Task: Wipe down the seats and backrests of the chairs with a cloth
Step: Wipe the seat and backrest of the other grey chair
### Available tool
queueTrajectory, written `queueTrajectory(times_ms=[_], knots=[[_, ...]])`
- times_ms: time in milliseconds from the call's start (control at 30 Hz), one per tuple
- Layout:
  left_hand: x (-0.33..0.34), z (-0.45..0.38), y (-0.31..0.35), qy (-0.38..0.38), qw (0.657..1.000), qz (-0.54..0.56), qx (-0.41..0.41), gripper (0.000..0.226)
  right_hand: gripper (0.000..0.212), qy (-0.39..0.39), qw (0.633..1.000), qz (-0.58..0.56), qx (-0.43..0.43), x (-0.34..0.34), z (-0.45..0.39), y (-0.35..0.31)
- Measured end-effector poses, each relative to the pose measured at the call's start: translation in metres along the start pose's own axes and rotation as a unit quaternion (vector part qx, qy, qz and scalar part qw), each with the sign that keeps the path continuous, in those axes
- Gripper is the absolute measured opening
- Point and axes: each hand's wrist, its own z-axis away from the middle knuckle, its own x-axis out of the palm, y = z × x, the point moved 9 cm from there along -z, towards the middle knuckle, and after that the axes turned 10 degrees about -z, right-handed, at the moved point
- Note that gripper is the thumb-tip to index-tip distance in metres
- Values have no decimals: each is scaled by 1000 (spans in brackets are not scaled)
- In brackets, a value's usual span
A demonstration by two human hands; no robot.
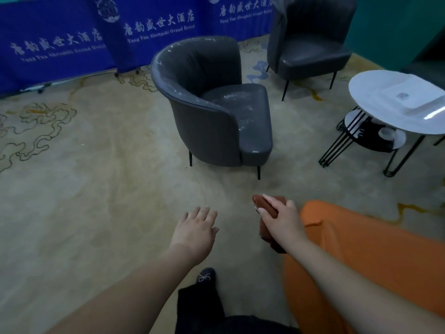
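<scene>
Low in the frame, right of centre, my right hand (277,219) grips a folded reddish-brown cloth (267,208), fingers laid over its top and thumb beneath, with the cloth's tail hanging below my palm. My left hand (196,226) hangs to the left of it, released, fingers straight and holding nothing. Both hover over the patterned carpet (84,189), well apart from any seat.

Above them at frame centre stands the nearer grey armchair (212,102). Pale streaks show on its seat and along the backrest rim; they may be dust or only glare, I cannot tell which. A second grey armchair (310,37) stands at the upper right, and an orange seat (361,249) lies just beside my right forearm.

I judge no wiping is under way now, since the cloth touches nothing. Seat and backrest of the nearer armchair look still to be done.
</scene>
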Motion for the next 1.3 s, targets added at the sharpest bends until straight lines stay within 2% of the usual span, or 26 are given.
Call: queueTrajectory(times_ms=[200, 367, 700, 1033, 1300], knots=[[-20, -73, -42, 8, 999, -15, 51, 54, 43, 44, 998, 32, 24, 9, -59, -21], [-39, -127, -61, 17, 994, -43, 94, 55, 43, 95, 994, 8, 52, 11, -93, -29], [-63, -250, -26, 4, 988, -36, 148, 54, 43, 143, 985, -1, 93, -38, -183, -10], [-122, -381, 15, 15, 991, -47, 125, 54, 43, 139, 986, -7, 88, -108, -315, -1], [-138, -457, 16, -10, 993, -32, 115, 54, 41, 129, 988, 6, 88, -125, -402, -13]])
